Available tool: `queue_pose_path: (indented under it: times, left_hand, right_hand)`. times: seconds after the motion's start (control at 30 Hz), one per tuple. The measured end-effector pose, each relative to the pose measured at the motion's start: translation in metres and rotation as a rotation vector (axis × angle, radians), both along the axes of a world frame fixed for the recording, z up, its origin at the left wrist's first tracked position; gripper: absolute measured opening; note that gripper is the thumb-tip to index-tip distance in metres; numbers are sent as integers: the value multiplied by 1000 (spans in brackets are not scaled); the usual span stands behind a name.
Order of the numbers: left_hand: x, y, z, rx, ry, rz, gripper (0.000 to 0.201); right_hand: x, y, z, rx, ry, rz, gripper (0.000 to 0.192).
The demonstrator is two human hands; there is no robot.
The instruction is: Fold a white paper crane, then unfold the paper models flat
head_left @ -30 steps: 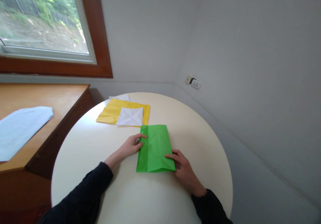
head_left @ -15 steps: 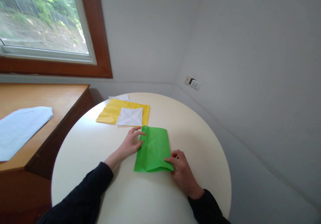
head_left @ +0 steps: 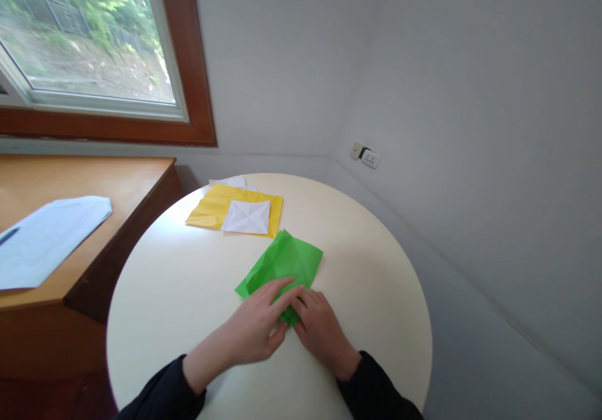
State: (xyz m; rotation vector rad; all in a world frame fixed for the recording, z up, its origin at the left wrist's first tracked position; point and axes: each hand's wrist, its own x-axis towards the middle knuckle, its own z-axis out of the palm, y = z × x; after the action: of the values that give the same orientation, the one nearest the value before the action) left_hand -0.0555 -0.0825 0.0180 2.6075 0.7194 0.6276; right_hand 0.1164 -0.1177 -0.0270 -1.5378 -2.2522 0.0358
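Note:
A folded sheet of green paper (head_left: 294, 254) lies turned at an angle on the round table, its creases showing. My left hand (head_left: 256, 320) reaches over its near part, fingers on top and thumb by the near corner, closed around the paper there. On the right side of that corner, my right hand (head_left: 322, 329) pinches the green paper. The fingertips of both hands meet, partly hiding the corner between them.
Beyond the green paper, a folded white paper square (head_left: 247, 217) rests on a yellow paper (head_left: 207, 207), with more white paper (head_left: 230, 181) behind. The round cream table (head_left: 164, 294) stands near a wooden desk (head_left: 136, 175) holding pale sheets (head_left: 61, 238) and a pen (head_left: 8, 236).
The green paper has turned so a corner points toward me. My left hand has moved from its left edge to the near corner, and my right hand has shifted inward to meet it.

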Motion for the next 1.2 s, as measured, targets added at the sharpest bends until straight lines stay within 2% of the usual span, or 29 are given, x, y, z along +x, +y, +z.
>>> queue_pose_path:
  times: [0.13, 0.27, 0.43, 0.6, 0.87, 0.97, 1.1, 1.2]
  left_hand:
    - [-7, 1, -18, -114, 85, 36, 66]
    - [-13, 6, -30, -124, 88, 100, 55]
    - [-14, 9, -36, -93, 56, 190, 37]
    - [-12, 12, -38, -93, -2, 317, 22]
    - [-7, 20, -38, -89, -48, 536, 25]
    - [-4, 21, -39, -90, -31, 582, 29]
    - [0, 24, -44, -84, -8, 631, 34]
    - [1, 27, -48, -53, -13, 640, 36]
  right_hand:
    - [-1, -1, 5, -35, 22, 86, 34]
    - [11, 6, 5, -37, 93, 138, 33]
    - [30, 18, 3, -29, 127, 132, 24]
    - [36, 30, 5, -32, 123, 145, 13]
    - [32, 47, 8, -100, 251, 103, 11]
    - [31, 51, 8, -148, 278, 72, 13]
    - [30, 56, 6, -147, 274, 38, 5]
    - [29, 58, 4, -154, 272, 15, 9]
